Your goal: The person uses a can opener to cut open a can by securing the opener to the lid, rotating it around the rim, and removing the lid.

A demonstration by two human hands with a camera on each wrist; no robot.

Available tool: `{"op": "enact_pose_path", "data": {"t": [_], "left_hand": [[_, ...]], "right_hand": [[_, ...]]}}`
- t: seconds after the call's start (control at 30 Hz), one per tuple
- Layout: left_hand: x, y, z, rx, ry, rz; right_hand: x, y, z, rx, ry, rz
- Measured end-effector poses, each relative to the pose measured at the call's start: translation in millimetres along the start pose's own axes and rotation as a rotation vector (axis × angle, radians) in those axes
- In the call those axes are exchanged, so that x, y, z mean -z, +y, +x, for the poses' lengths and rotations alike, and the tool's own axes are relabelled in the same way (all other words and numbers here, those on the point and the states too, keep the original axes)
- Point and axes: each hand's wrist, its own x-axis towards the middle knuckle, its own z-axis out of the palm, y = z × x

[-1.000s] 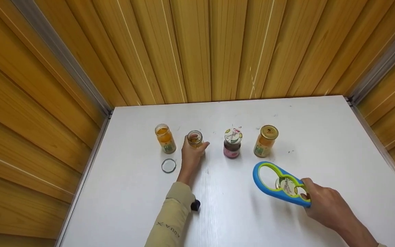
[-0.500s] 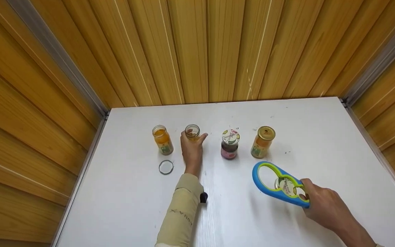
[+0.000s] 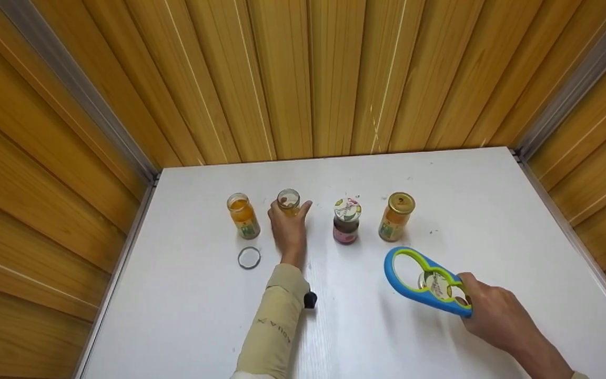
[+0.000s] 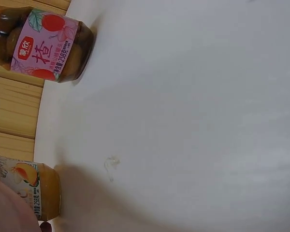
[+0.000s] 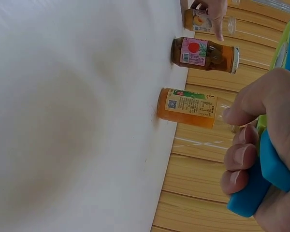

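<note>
My left hand holds a lidless glass jar, fingers curled round it and thumb sticking out to the right. The jar stands at the back left; its peach-printed label shows in the left wrist view. My right hand grips a blue and green jar opener by its narrow end, above the table at the right. A white printed lid sits in the opener's middle opening. Just right of my left hand stands a dark jar with a pink label and its lid on.
Left of the held jar is an open jar of orange contents. A loose lid lies in front of it on the white table. A gold-lidded jar stands at the right. Wood-panelled walls enclose the back and sides.
My left hand has moved the lidless jar a little toward the back of the table. My right hand keeps its hold on the opener. The head view has shifted slightly.
</note>
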Motion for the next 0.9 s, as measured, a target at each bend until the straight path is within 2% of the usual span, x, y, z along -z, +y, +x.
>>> {"op": "enact_pose_path", "data": {"t": [0.13,0.23,0.4,0.57,0.67,0.73,0.9], "left_hand": [[5.4,0.9,0.8,-0.038,-0.048,-0.017],[9.8,0.4,0.3,-0.076,-0.081,-0.031],[18.2,-5.8,-2.8,-0.096,-0.082,-0.048],[27.1,-12.6,-10.6,-0.074,-0.07,-0.073],[34.2,-13.8,-18.6,-0.055,-0.097,-0.119],[40.4,-12.9,-25.4,-0.023,-0.123,-0.136],[55.4,-10.0,-44.0,0.056,-0.173,-0.11]], "right_hand": [[2,-2,0.9,-0.003,-0.017,0.002],[2,-3,1.2,0.012,0.001,-0.001],[2,-4,1.9,0.039,0.015,-0.013],[4,-6,1.8,0.047,0.011,-0.009],[6,-7,2.4,0.053,0.019,-0.012],[7,-7,3.6,0.059,0.024,-0.014],[8,-11,6.7,0.077,0.035,-0.012]]}}
